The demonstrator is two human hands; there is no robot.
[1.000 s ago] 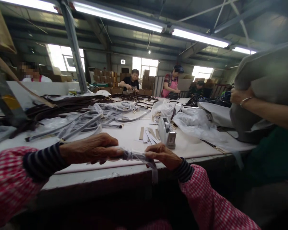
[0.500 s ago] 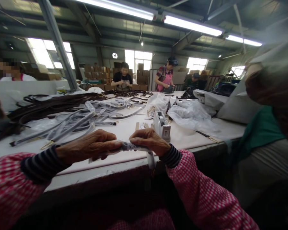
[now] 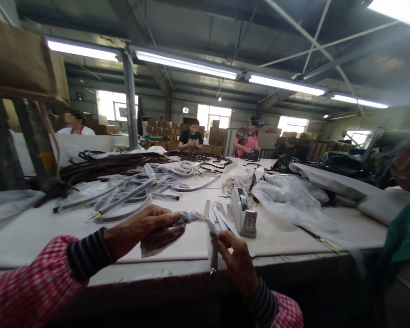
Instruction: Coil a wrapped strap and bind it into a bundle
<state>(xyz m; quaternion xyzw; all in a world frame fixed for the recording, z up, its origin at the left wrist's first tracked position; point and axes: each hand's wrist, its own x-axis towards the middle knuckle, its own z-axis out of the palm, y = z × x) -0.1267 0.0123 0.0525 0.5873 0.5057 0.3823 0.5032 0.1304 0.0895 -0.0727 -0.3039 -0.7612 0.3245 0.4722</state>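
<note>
A strap in a clear plastic sleeve (image 3: 194,216) arches between my two hands above the table's front edge. My left hand (image 3: 148,226) is closed on its left part, where the plastic bunches up and a loose flap hangs beneath the fingers. Pinching the right part, my right hand (image 3: 234,255) sits lower, with the strap's end hanging down past the fingers to a small metal piece. Just beyond my right hand stands a grey tape dispenser (image 3: 245,214). Flat pale strips (image 3: 222,216) lie beside the dispenser.
Plastic-sleeved straps (image 3: 130,187) with gold clasps are heaped at left, with dark straps (image 3: 99,166) behind. Crumpled clear bags (image 3: 289,193) and a strap with a gold clasp (image 3: 323,241) lie at right. A person in green (image 3: 408,228) is close on the right; other people work across the table.
My right hand has slid down and outward along the strap, so more of it shows between my hands. My view has tilted up and turned left.
</note>
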